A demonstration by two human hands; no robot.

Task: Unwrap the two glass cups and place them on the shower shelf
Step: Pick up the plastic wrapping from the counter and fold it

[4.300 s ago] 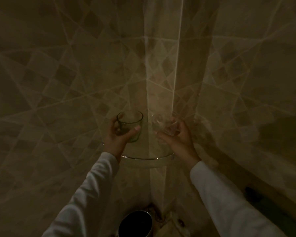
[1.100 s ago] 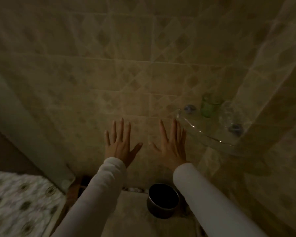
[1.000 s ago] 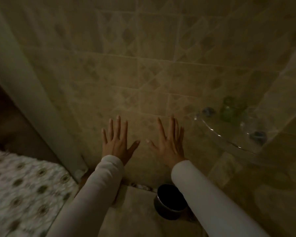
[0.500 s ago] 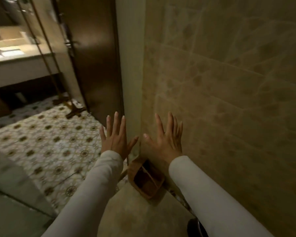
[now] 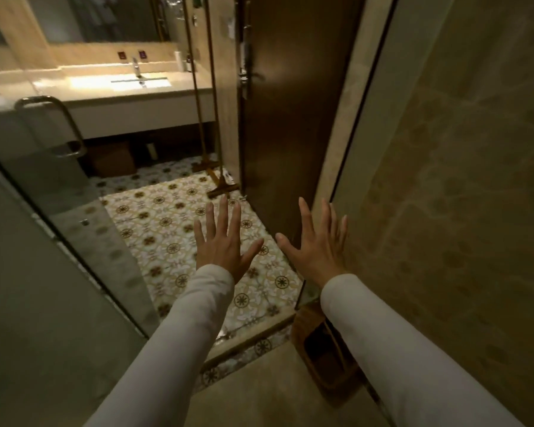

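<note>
My left hand [image 5: 224, 241] and my right hand [image 5: 316, 245] are held out flat in front of me, fingers spread, backs up, holding nothing. Both arms wear pale long sleeves. Neither glass cup nor the shower shelf appears in this view; I face out of the shower toward the bathroom.
A glass shower door [image 5: 62, 229] with a metal handle [image 5: 53, 127] stands at the left. A dark wooden door [image 5: 290, 112] is ahead, the tiled shower wall [image 5: 460, 195] at the right. Patterned floor tiles [image 5: 173, 229] lie beyond the sill. A brown wooden box [image 5: 324, 352] sits by the threshold. A lit sink counter [image 5: 130, 84] is far back.
Earlier each hand held a glass cup by the corner shelf; then both cups stood on the shelf. My view has swung left, away from the shelf to the doorway, hands staying spread and empty.
</note>
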